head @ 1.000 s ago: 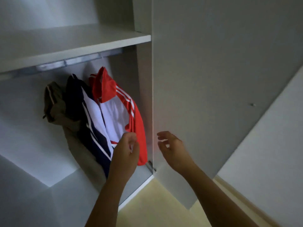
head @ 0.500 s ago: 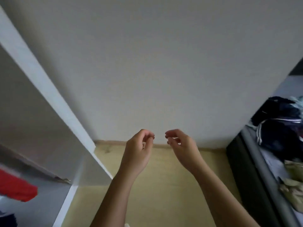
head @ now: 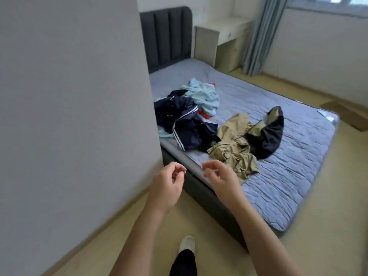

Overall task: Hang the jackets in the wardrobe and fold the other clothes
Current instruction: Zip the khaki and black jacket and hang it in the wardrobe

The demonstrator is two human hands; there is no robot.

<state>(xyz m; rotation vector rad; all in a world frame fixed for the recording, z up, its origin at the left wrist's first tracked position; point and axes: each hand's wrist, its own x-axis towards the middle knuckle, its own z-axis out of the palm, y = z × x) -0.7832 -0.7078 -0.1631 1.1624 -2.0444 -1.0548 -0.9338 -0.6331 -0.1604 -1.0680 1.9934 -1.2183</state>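
Observation:
Loose clothes lie on the bed [head: 294,176]: a navy jacket with white stripes [head: 185,124], a light blue garment [head: 205,94] behind it, a khaki garment [head: 235,144] and a dark garment [head: 272,132] to the right. A bit of red cloth [head: 206,114] peeks out between the navy and blue pieces. My left hand [head: 167,186] and my right hand [head: 221,176] hover side by side near the bed's front edge, fingers loosely curled, holding nothing. The wardrobe is out of view.
A grey wall panel [head: 75,116] fills the left side. The dark headboard [head: 167,36] stands at the back, with a pale desk [head: 225,36] and a blue curtain [head: 260,34] beyond. A cardboard piece [head: 346,114] lies on the floor at right. My foot [head: 186,246] is below.
My view has swung right from the open wardrobe with its hung jackets, past the wall, to the bed. Both hands stay empty, having left the red jacket.

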